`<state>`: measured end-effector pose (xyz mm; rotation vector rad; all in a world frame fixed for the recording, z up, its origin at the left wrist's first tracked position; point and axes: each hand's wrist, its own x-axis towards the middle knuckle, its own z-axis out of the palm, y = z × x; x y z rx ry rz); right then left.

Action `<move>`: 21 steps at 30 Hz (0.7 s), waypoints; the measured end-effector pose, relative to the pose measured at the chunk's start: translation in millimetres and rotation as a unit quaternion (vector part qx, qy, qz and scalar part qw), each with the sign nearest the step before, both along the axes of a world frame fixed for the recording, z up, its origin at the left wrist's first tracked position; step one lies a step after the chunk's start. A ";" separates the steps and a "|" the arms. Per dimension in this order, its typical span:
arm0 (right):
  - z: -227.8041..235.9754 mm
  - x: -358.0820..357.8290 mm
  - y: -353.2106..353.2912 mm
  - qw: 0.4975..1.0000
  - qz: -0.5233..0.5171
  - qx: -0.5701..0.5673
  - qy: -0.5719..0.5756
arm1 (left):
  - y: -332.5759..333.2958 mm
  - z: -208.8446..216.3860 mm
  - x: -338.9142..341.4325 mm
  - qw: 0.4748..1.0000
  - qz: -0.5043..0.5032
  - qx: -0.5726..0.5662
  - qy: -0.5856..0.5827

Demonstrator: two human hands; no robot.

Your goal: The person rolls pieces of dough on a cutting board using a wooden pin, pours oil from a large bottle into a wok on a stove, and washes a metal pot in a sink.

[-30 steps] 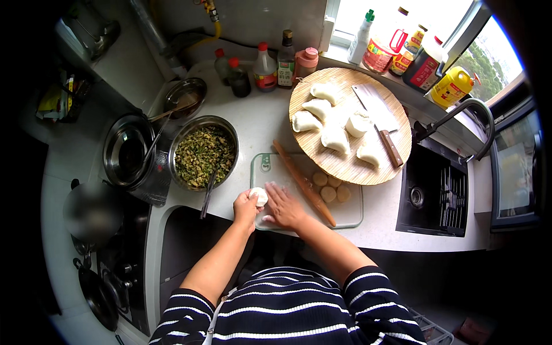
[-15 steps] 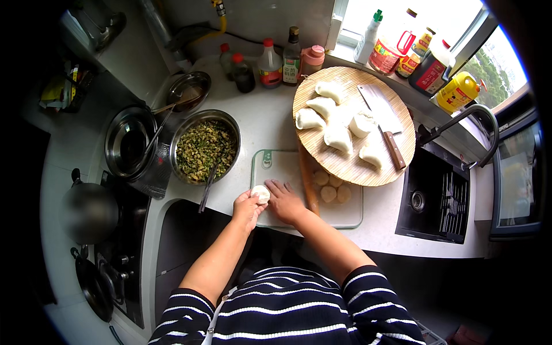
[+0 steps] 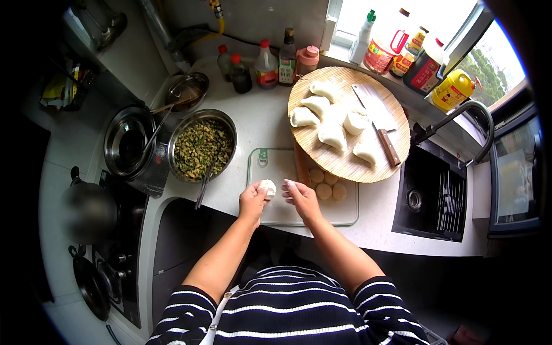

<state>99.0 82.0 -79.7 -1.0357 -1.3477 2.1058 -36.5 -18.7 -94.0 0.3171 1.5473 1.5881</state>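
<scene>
1. The left hand (image 3: 253, 201) holds a small white dough piece (image 3: 267, 188) above the near edge of the white worktop (image 3: 259, 123); its grip is pinched around the dough, fingers curled on it.
2. The right hand (image 3: 302, 198) sits just beside the left at its 3 o'clock, fingertips pointing toward the dough. Its grip is loosely spread and holds nothing that can be made out.
3. Under both hands lies a clear cutting mat (image 3: 299, 210). At its 1 o'clock corner rests a cluster of small round dough discs (image 3: 325, 185), touching one another.
4. At 10 o'clock from the hands stands a steel bowl (image 3: 202, 146) filled with chopped green filling (image 3: 201, 148); a utensil handle (image 3: 204, 184) leans out over its near rim.
5. At 9 o'clock of that bowl is an empty-looking steel pot (image 3: 129, 141), and at 12 o'clock a smaller steel bowl (image 3: 187, 92) with a utensil in it; its contents cannot be told.
6. At 1 o'clock from the hands a round wooden board (image 3: 345, 164) carries several folded white dumplings (image 3: 319, 115) and a cleaver (image 3: 376, 123) with a wooden handle.
7. Sauce bottles (image 3: 267, 63) stand at the worktop's far edge, and more bottles (image 3: 425, 66) line the window sill.
8. A dark sink (image 3: 431, 195) with a curved tap (image 3: 460, 115) lies at 3 o'clock.
</scene>
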 end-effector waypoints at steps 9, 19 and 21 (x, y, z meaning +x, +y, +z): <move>2.9 57.5 0.0 0.848 -0.045 0.501 -0.166 | -27.1 12.8 34.0 0.666 -0.328 -0.162 0.650; 9.4 41.7 -5.0 0.756 0.001 0.625 -0.198 | -19.6 1.7 37.1 0.648 -0.362 -0.199 0.640; 3.9 36.4 -7.2 0.756 0.036 0.632 -0.168 | -16.7 0.9 34.0 0.651 -0.355 -0.184 0.645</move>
